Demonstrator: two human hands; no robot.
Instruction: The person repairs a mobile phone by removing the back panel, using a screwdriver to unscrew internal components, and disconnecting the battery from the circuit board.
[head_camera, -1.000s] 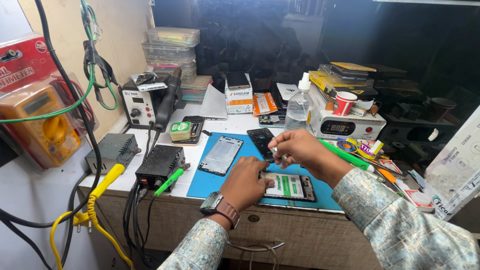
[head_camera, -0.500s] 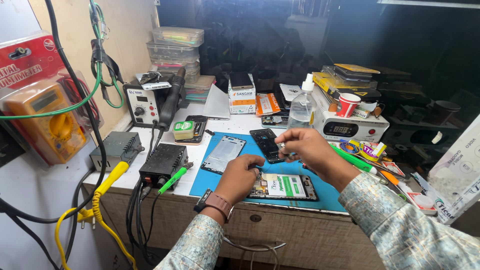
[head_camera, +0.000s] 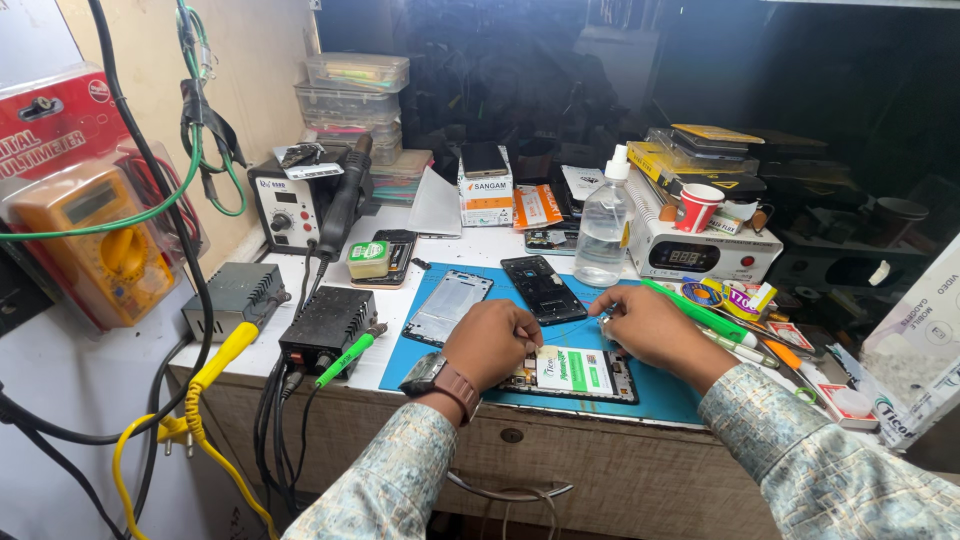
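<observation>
At the far left a yellow meter (head_camera: 105, 245) in its red pack hangs against the wall, cut off by the picture's edge, with black and green cables (head_camera: 190, 170) crossing in front of it. Two dark boxes (head_camera: 328, 325) sit near the bench's front edge, their yellow and black leads spilling over it. Behind them stands a soldering station (head_camera: 290, 205).

The blue mat (head_camera: 660, 395) runs almost to the front edge. On its back part lie a silver phone frame (head_camera: 448, 305) and a dark phone back (head_camera: 543, 288), just apart, with bare mat between them and the hands.

The left hand (head_camera: 492, 342), a watch on its wrist, is curled with fingers pressed down on the left end of the opened phone (head_camera: 575, 372), hiding that end. The right hand (head_camera: 650, 325) hovers just above the phone's upper right, fingertips pinched on something too small to make out.

Behind stands a clear bottle (head_camera: 604, 225). Rightward, a white machine (head_camera: 705, 250), a red cup (head_camera: 697, 207), pens and packets crowd the bench, leaving little room.
</observation>
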